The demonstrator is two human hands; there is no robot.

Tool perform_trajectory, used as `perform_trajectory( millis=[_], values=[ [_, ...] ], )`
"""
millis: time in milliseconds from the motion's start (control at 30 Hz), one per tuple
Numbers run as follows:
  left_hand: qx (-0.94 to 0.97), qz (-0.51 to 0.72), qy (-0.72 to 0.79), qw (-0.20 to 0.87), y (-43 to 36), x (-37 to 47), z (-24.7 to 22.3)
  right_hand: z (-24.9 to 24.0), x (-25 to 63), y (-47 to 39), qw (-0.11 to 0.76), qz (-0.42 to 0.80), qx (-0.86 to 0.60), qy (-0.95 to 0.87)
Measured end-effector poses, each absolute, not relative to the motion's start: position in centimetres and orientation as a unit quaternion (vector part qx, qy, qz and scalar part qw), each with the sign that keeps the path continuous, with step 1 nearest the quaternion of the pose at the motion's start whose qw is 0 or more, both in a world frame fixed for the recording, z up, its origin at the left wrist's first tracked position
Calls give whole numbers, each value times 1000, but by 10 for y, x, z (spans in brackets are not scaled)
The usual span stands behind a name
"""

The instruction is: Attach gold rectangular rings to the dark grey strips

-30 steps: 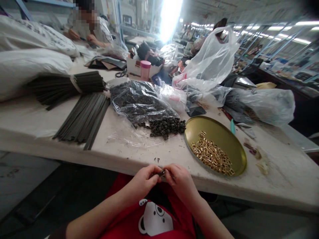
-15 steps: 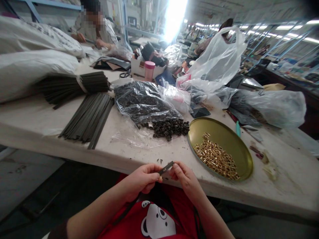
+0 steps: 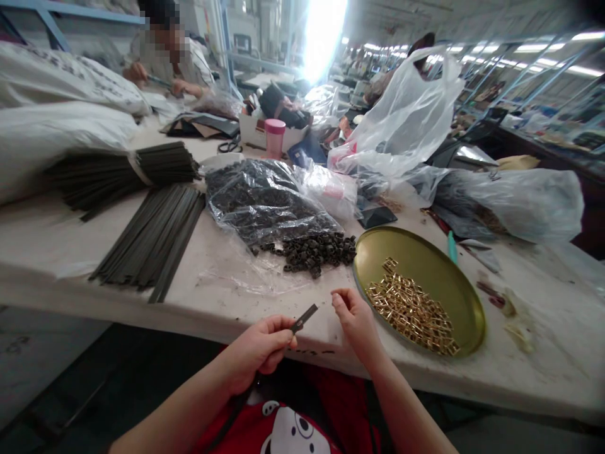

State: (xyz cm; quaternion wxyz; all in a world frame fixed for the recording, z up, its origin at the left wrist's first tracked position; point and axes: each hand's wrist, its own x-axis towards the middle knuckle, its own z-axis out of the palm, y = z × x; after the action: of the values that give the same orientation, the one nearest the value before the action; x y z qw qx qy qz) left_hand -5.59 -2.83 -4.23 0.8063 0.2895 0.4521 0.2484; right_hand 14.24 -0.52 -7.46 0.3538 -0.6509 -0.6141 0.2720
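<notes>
Pinched in my left hand (image 3: 267, 343) is a dark strip (image 3: 305, 317), its end sticking out up and to the right over the table's front edge. My right hand (image 3: 352, 315) is off the strip, a little to its right, with thumb and fingertips drawn together; whether something small is between them I cannot make out. Right of that hand lies a round gold tray (image 3: 425, 258) with a heap of small gold metal buckles (image 3: 413, 309). Beyond the hands, small black loops (image 3: 319, 252) spill from a clear plastic bag (image 3: 269, 198).
Dark strips (image 3: 151, 236) lie loose at the left, with a tied bundle (image 3: 163, 165) behind them. White sacks (image 3: 61, 129) stand far left. A pink-lidded jar (image 3: 275, 139), plastic bags and a teal tool (image 3: 452, 247) are farther back. A person (image 3: 167, 57) works across the table.
My right hand has let go of the strip's end and moved up and away to the right. My left hand, still on the strip, has shifted slightly left.
</notes>
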Motion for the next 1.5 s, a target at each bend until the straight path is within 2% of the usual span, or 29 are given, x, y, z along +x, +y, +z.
perform_trajectory(
  millis=[233, 533, 800, 900, 967, 1033, 1133, 1500],
  values=[
    [286, 277, 482, 781, -20, -58, -47, -91, 137, 46, 308, 198, -630, -684],
    [326, 279, 495, 756, -19, -54, -48, -86, 136, 48, 275, 209, -606, -716],
    [346, 283, 484, 752, -26, -62, -47, -76, 124, 27, 347, 280, -604, -661],
    [349, 275, 475, 759, -29, -64, -44, -71, 121, 12, 398, 434, -574, -569],
    [358, 269, 476, 756, -31, -63, -40, -68, 119, 4, 440, 570, -534, -442],
    [372, 257, 477, 754, -33, -62, -37, -65, 116, 0, 480, 647, -503, -313],
    [387, 235, 481, 751, -35, -60, -34, -61, 111, -6, 515, 669, -490, -217],
    [470, 261, 522, 662, -38, -58, -31, -59, 97, -27, 538, 625, -515, -234]
  ],
)
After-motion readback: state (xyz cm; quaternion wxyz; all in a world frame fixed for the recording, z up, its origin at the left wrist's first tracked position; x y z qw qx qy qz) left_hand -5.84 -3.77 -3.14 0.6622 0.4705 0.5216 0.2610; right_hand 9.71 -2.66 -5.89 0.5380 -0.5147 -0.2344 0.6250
